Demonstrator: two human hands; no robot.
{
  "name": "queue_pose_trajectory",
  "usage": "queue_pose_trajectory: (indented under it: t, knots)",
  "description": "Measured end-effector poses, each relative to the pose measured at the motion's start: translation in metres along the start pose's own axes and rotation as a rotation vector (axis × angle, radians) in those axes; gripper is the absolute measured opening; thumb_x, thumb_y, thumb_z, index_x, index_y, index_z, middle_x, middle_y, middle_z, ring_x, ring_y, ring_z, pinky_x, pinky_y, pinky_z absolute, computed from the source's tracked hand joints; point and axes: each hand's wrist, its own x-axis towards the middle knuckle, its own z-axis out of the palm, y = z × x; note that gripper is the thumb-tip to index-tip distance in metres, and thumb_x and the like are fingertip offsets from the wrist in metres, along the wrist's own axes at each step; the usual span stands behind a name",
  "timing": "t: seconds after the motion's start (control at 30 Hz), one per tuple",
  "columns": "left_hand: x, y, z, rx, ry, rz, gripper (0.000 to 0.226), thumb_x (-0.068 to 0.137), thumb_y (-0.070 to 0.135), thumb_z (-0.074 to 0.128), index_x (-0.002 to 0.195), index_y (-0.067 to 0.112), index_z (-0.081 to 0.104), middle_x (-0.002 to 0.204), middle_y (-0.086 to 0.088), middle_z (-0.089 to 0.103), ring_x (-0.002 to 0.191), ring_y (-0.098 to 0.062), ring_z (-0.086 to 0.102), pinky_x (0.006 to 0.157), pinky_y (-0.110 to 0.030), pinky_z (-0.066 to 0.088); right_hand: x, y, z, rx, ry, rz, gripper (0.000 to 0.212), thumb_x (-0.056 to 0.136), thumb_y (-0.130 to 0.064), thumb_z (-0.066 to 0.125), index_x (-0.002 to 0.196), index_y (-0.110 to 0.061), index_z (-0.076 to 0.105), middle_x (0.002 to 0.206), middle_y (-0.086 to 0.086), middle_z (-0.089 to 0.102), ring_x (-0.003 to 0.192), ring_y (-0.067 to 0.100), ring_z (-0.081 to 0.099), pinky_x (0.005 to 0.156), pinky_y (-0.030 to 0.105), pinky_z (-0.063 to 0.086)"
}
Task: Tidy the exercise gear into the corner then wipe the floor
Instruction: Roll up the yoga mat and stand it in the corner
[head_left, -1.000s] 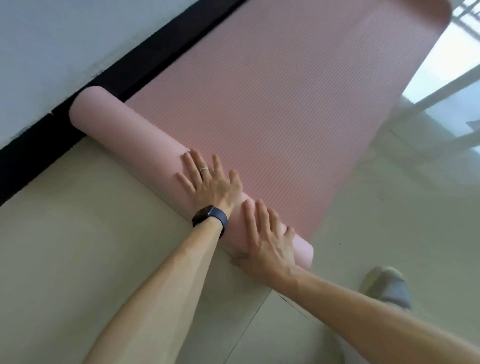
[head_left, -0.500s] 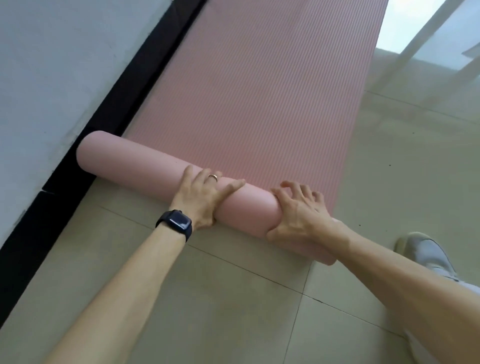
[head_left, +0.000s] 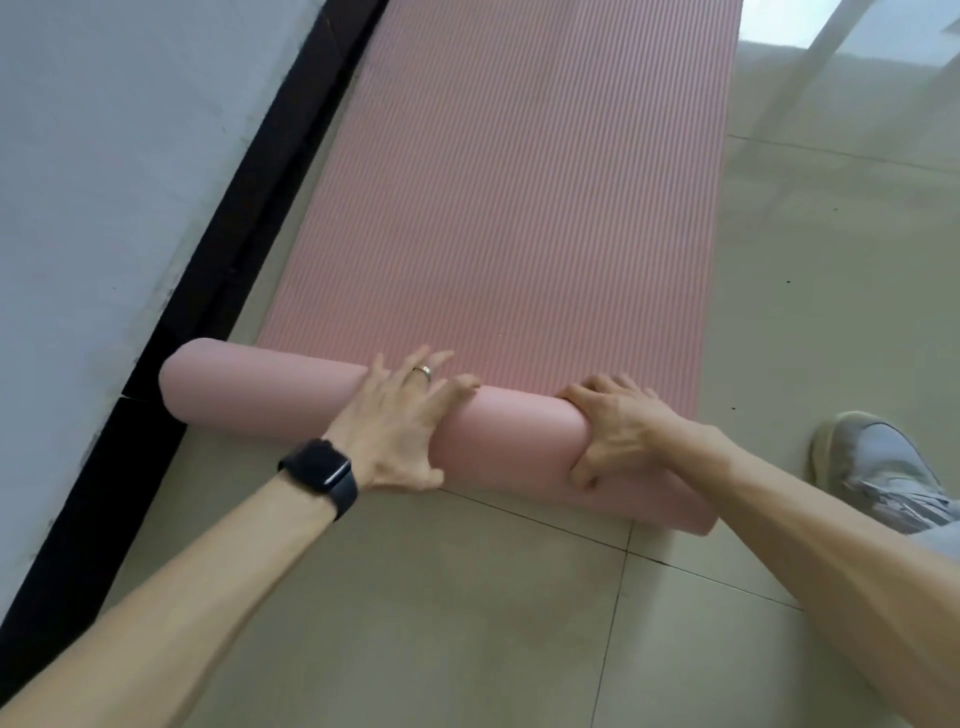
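Observation:
A pink ribbed exercise mat (head_left: 519, 208) lies flat on the tiled floor and runs away from me along the wall. Its near end is wound into a thick roll (head_left: 260, 389) lying across the floor in front of me. My left hand (head_left: 405, 421), with a ring and a black watch, presses on the middle of the roll with spread, fairly straight fingers and the thumb on the near side. My right hand (head_left: 613, 431) grips the roll near its right end, fingers curled over the top and thumb dug into the near side.
A grey wall (head_left: 104, 156) with a black skirting board (head_left: 208, 291) runs close along the mat's left edge. A grey shoe (head_left: 872, 467) stands on the floor right of the roll. Glossy beige tiles (head_left: 467, 623) surround the mat.
The roll has turned further along the mat and grown thicker. Both hands went from lying flat on it to reaching over its top, and the right now clasps it.

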Motion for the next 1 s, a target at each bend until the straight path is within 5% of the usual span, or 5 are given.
queue_pose_trajectory:
  t: [0.13, 0.3, 0.5, 0.73, 1.0]
  knots:
    - [-0.009, 0.007, 0.031, 0.183, 0.011, -0.068, 0.127, 0.077, 0.046, 0.075, 0.144, 0.037, -0.033, 0.162, -0.018, 0.005, 0.15, -0.037, 0.003, 0.113, -0.067, 0.011, -0.007, -0.009, 0.012, -0.099, 0.159, 0.036, 0.108, 0.051, -0.056, 0.073, 0.145, -0.04, 0.023, 0.136, 0.0, 0.034, 0.127, 0.025, 0.031, 0.105, 0.049, 0.026]
    - [0.022, 0.0, 0.009, 0.085, 0.054, -0.047, 0.111, 0.064, 0.034, 0.08, 0.145, 0.047, 0.006, 0.139, -0.007, 0.048, 0.125, -0.025, 0.047, 0.108, -0.055, 0.03, -0.028, -0.036, 0.072, -0.302, 0.367, 0.038, 0.131, 0.06, -0.057, 0.073, 0.154, -0.025, -0.013, 0.159, 0.02, 0.001, 0.149, 0.041, 0.002, 0.108, 0.074, 0.003]
    - [0.036, -0.006, -0.031, -0.106, -0.115, -0.094, 0.099, 0.06, 0.03, 0.075, 0.143, 0.051, 0.024, 0.115, -0.004, 0.056, 0.097, -0.027, 0.058, 0.092, -0.043, 0.046, -0.013, -0.022, 0.033, -0.265, 0.438, 0.003, 0.1, 0.058, -0.052, 0.07, 0.143, -0.036, 0.021, 0.119, 0.004, 0.05, 0.105, 0.031, 0.053, 0.086, 0.051, 0.044]
    - [-0.001, 0.017, 0.006, 0.07, 0.09, 0.016, 0.132, 0.065, 0.049, 0.079, 0.15, 0.041, -0.023, 0.165, -0.007, -0.006, 0.151, -0.033, -0.006, 0.113, -0.071, 0.006, 0.002, 0.001, -0.013, -0.084, 0.033, 0.033, 0.098, 0.047, -0.056, 0.077, 0.134, -0.047, 0.034, 0.118, -0.005, 0.048, 0.106, 0.022, 0.04, 0.082, 0.04, 0.037]
    - [0.029, 0.021, 0.016, 0.042, 0.206, -0.065, 0.107, 0.067, 0.045, 0.078, 0.146, 0.044, 0.007, 0.148, -0.001, 0.042, 0.135, -0.026, 0.04, 0.106, -0.06, 0.027, -0.031, -0.029, 0.073, -0.321, 0.52, 0.08, 0.124, 0.061, -0.039, 0.077, 0.158, -0.024, 0.002, 0.161, 0.021, 0.011, 0.148, 0.046, 0.006, 0.108, 0.073, 0.005]
